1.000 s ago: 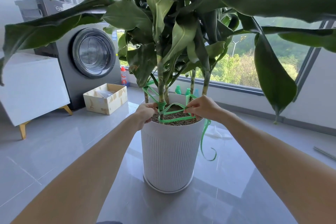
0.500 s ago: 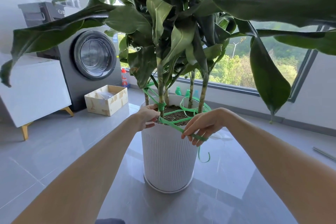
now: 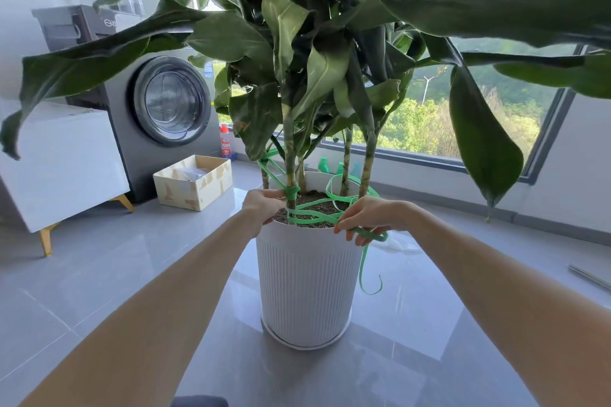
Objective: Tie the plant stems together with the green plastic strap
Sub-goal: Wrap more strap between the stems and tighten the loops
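Now | left hand [image 3: 264, 206] fingers curled, gripping green strap [image 3: 292, 192] at its wrap on front stem [image 3: 289, 155], left rim of pot [image 3: 307, 274] | right hand [image 3: 370, 218] fingers pinch strap over right rim, tail dangling outside

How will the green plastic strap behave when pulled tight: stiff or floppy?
Probably springy, not limp: the green plastic strap holds open loops over the soil, and its free tail curls below the right hand. It looks smooth, so it may slip unless the left hand pins the wrap.
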`<action>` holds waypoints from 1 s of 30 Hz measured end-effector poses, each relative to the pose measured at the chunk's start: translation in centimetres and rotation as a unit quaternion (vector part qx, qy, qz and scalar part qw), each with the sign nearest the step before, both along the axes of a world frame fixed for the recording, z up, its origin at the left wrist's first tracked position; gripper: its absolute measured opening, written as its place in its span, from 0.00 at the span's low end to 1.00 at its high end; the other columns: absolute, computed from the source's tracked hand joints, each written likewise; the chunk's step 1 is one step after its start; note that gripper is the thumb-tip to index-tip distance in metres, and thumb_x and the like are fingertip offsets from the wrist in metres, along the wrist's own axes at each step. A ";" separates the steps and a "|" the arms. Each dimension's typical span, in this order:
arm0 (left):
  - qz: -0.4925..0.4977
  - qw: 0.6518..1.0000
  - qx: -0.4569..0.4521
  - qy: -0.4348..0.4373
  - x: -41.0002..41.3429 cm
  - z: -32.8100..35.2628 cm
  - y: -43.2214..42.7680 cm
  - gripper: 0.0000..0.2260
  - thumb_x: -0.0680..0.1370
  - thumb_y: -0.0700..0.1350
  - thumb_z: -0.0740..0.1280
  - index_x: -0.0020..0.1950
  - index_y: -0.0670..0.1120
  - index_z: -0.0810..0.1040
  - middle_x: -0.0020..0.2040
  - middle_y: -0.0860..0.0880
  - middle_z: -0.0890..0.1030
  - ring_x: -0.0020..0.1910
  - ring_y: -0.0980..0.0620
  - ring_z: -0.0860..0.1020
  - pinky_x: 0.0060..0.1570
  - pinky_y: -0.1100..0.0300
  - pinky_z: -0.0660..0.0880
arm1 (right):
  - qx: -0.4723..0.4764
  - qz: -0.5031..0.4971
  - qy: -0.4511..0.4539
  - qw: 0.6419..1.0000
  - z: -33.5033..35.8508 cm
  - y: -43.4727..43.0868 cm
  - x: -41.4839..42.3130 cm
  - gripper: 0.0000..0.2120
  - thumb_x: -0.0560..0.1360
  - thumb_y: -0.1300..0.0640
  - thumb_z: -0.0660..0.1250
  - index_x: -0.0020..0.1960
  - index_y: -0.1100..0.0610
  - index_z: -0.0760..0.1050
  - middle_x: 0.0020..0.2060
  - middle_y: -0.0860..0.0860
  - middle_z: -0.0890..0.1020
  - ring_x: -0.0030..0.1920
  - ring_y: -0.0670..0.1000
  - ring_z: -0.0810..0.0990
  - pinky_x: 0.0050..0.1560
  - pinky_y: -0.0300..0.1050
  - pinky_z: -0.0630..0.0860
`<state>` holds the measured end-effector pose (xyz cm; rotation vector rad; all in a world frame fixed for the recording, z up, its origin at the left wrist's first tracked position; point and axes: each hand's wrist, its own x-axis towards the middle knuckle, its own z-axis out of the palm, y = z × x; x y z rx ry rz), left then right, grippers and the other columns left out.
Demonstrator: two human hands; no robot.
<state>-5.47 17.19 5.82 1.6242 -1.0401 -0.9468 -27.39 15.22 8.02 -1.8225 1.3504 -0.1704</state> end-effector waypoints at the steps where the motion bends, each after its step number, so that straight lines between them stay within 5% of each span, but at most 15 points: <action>1: -0.008 1.000 -0.003 -0.014 0.0 0.0 0.0 0.12 0.76 0.38 0.68 0.59 0.46 0.81 0.52 0.44 0.78 0.47 0.50 0.72 0.39 0.65 0.73 | -0.007 0.002 -0.002 1.000 0.0 -0.1 0.0 0.07 0.77 0.56 0.67 0.52 0.56 0.81 0.38 0.51 0.83 0.32 0.47 0.81 0.42 0.41 0.81; 5: -0.004 0.987 -0.016 -0.162 0.1 0.4 0.3 0.06 0.76 0.43 0.67 0.48 0.46 0.83 0.45 0.45 0.81 0.44 0.48 0.77 0.41 0.60 0.74 | -0.011 0.007 -0.006 1.000 0.1 -0.2 -0.1 0.06 0.77 0.53 0.66 0.49 0.53 0.82 0.37 0.50 0.82 0.28 0.46 0.76 0.34 0.38 0.78; 7: 0.010 0.925 -0.034 -0.378 -0.1 0.8 1.2 0.11 0.73 0.49 0.67 0.34 0.45 0.78 0.33 0.48 0.78 0.36 0.48 0.76 0.38 0.59 0.71 | -0.003 0.005 -0.008 1.000 0.1 -0.2 -0.4 0.06 0.77 0.53 0.67 0.48 0.52 0.82 0.36 0.49 0.82 0.28 0.46 0.75 0.33 0.37 0.77; 9: -0.014 0.860 -0.117 -0.496 -0.9 0.9 1.7 0.14 0.74 0.51 0.67 0.31 0.45 0.74 0.31 0.50 0.75 0.34 0.49 0.76 0.36 0.60 0.70 | 0.001 0.008 -0.004 1.000 0.1 -0.1 -0.6 0.06 0.77 0.53 0.67 0.49 0.51 0.82 0.36 0.49 0.82 0.29 0.46 0.74 0.32 0.37 0.76; 12: -0.162 0.833 -0.182 -0.498 -1.7 0.9 1.7 0.07 0.76 0.50 0.68 0.49 0.49 0.80 0.52 0.52 0.80 0.50 0.51 0.79 0.48 0.58 0.75 | 0.008 0.015 -0.001 1.000 0.2 0.0 -0.5 0.06 0.77 0.53 0.66 0.49 0.51 0.82 0.37 0.49 0.82 0.29 0.46 0.74 0.32 0.37 0.76; 15: -0.259 0.839 -0.120 -0.463 -1.9 0.1 1.4 0.13 0.77 0.50 0.66 0.62 0.54 0.77 0.62 0.54 0.78 0.58 0.50 0.78 0.56 0.52 0.75 | 0.017 0.023 -0.010 1.000 0.3 0.1 -0.5 0.07 0.77 0.52 0.66 0.50 0.51 0.82 0.37 0.48 0.82 0.29 0.45 0.74 0.34 0.37 0.77; 18: -0.255 0.859 -0.100 -0.433 -1.7 -0.1 1.4 0.11 0.77 0.52 0.66 0.59 0.54 0.80 0.55 0.55 0.81 0.44 0.50 0.82 0.46 0.56 0.77 | 0.023 0.033 -0.003 0.999 0.7 0.3 -0.5 0.08 0.77 0.52 0.66 0.51 0.52 0.82 0.37 0.47 0.82 0.30 0.45 0.75 0.34 0.36 0.77; 21: -0.247 0.864 -0.108 -0.425 -0.7 0.4 1.6 0.09 0.75 0.49 0.69 0.52 0.49 0.84 0.47 0.53 0.83 0.30 0.53 0.78 0.33 0.63 0.73 | 0.018 0.063 0.107 0.992 0.3 0.4 -1.0 0.10 0.78 0.51 0.65 0.52 0.55 0.81 0.38 0.47 0.83 0.33 0.45 0.79 0.40 0.38 0.79; 24: -0.234 0.875 -0.097 -0.412 1.0 0.3 1.7 0.08 0.74 0.48 0.70 0.50 0.47 0.85 0.46 0.53 0.84 0.27 0.56 0.79 0.31 0.66 0.71 | -0.064 0.105 0.213 0.969 -0.8 0.3 -1.7 0.12 0.79 0.52 0.62 0.53 0.59 0.81 0.44 0.49 0.84 0.41 0.45 0.80 0.54 0.40 0.75; 27: -0.226 0.879 -0.085 -0.411 2.2 -0.1 1.8 0.07 0.74 0.48 0.70 0.49 0.47 0.85 0.46 0.52 0.84 0.27 0.57 0.79 0.29 0.67 0.69 | -0.162 0.086 0.264 0.947 -1.3 0.2 -2.1 0.13 0.81 0.57 0.59 0.54 0.59 0.81 0.51 0.52 0.84 0.47 0.46 0.78 0.53 0.39 0.71; 30: -0.213 0.871 -0.073 -0.436 2.8 -0.2 1.9 0.07 0.76 0.48 0.69 0.49 0.48 0.85 0.48 0.54 0.83 0.26 0.58 0.78 0.28 0.67 0.67 | -0.125 0.082 0.248 0.957 -1.3 0.4 -1.4 0.16 0.82 0.58 0.56 0.54 0.61 0.81 0.50 0.55 0.84 0.46 0.47 0.79 0.57 0.39 0.74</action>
